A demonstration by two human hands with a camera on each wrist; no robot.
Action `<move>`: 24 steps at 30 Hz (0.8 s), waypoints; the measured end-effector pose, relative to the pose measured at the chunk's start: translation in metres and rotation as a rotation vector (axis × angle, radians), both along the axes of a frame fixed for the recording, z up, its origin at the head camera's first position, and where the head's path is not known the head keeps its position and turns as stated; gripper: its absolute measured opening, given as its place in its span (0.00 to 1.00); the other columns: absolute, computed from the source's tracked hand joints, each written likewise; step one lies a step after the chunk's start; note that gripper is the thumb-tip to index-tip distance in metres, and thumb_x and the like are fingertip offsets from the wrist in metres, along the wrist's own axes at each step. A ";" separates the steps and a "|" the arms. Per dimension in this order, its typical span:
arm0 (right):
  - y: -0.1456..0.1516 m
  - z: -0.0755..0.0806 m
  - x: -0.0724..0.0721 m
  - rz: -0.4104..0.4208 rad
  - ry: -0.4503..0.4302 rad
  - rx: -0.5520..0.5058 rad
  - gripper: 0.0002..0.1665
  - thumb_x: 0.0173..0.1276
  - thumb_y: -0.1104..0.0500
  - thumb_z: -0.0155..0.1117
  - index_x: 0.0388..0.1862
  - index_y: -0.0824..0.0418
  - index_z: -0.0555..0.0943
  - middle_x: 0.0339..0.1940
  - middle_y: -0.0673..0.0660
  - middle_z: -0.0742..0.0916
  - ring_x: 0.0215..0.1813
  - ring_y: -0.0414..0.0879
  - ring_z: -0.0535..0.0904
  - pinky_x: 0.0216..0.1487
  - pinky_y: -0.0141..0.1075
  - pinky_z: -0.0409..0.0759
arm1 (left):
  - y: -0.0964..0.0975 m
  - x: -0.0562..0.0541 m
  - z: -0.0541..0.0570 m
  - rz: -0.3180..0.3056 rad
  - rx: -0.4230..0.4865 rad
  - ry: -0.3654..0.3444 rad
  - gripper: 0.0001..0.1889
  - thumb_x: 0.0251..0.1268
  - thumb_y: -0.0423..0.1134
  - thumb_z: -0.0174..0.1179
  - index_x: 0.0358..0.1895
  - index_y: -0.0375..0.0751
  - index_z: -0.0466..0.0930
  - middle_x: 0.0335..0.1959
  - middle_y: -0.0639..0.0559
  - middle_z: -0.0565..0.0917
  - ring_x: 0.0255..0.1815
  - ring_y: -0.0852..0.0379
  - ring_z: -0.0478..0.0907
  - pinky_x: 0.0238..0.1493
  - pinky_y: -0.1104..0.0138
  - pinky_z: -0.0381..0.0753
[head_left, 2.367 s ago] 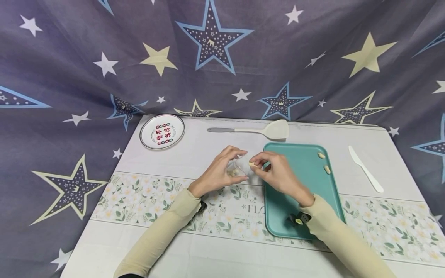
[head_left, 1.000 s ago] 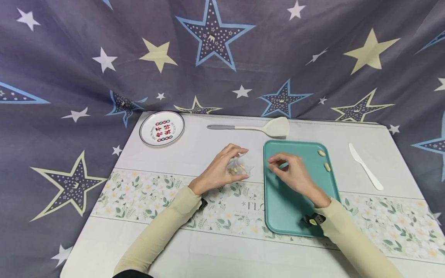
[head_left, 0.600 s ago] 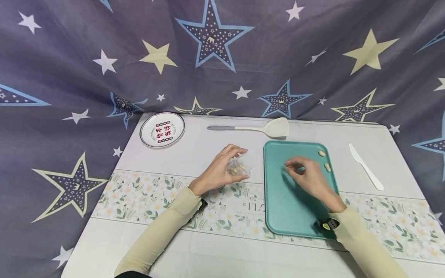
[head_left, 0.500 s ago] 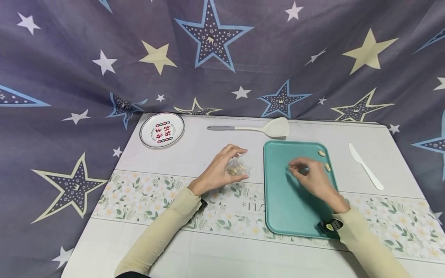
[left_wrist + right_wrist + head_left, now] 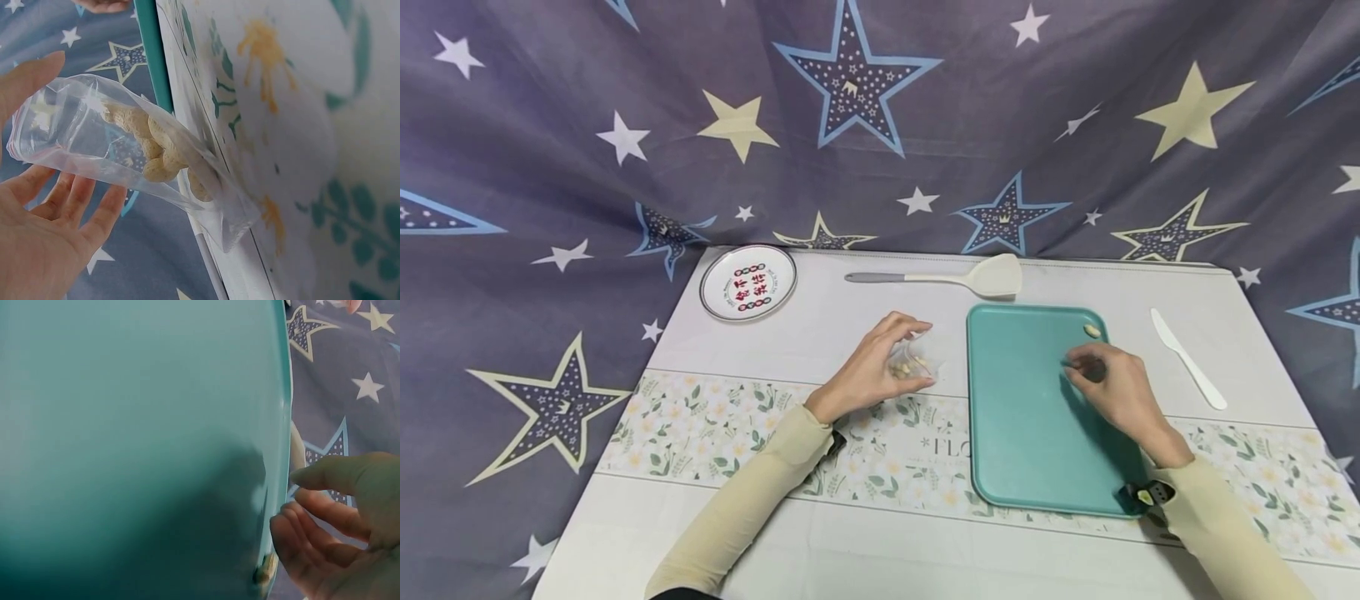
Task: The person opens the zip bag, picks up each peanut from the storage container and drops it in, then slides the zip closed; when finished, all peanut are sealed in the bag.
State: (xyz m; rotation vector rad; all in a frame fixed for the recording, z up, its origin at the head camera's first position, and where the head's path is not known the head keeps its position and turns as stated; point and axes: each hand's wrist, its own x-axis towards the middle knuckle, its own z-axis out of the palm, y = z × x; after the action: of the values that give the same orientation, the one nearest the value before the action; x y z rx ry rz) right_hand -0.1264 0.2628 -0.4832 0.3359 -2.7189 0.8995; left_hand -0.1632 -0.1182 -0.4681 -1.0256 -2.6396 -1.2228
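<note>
My left hand (image 5: 867, 367) holds a clear plastic zip bag (image 5: 65, 125) with its mouth spread between thumb and fingers. Several unshelled peanuts (image 5: 164, 150) lie in the lower part of the bag. My right hand (image 5: 1122, 392) is over the right side of the teal tray (image 5: 1022, 408), fingers loosely bent and nothing between them. One peanut (image 5: 1092, 331) lies in the tray's far right corner, just beyond the right fingertips. The right hand covers the spot where a second one lay. In the right wrist view a peanut (image 5: 267, 569) shows by the tray rim, below the fingers.
Behind the hands lies a spatula (image 5: 996, 277) with a grey handle. A white plate (image 5: 715, 283) with red writing sits at the back left. A white plastic knife (image 5: 1187, 358) rests right of the tray. A star-patterned curtain (image 5: 820, 183) hangs behind the table.
My right hand let a peanut go at the bag, then moved right across the tray to the peanuts at its right edge. The left hand and bag stayed in place.
</note>
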 end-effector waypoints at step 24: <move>0.023 0.002 -0.011 -0.154 -0.050 0.094 0.15 0.62 0.69 0.73 0.46 0.76 0.85 0.37 0.73 0.87 0.37 0.64 0.85 0.29 0.47 0.82 | 0.000 -0.002 -0.002 -0.006 0.005 -0.003 0.40 0.55 0.47 0.80 0.71 0.45 0.75 0.64 0.51 0.77 0.61 0.48 0.79 0.68 0.57 0.79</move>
State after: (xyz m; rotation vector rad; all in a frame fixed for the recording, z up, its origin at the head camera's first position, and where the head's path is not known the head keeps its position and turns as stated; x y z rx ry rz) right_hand -0.1370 0.2856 -0.4810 0.1204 -2.7931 0.7495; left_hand -0.1649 -0.1181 -0.4700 -1.0332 -2.6360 -1.2322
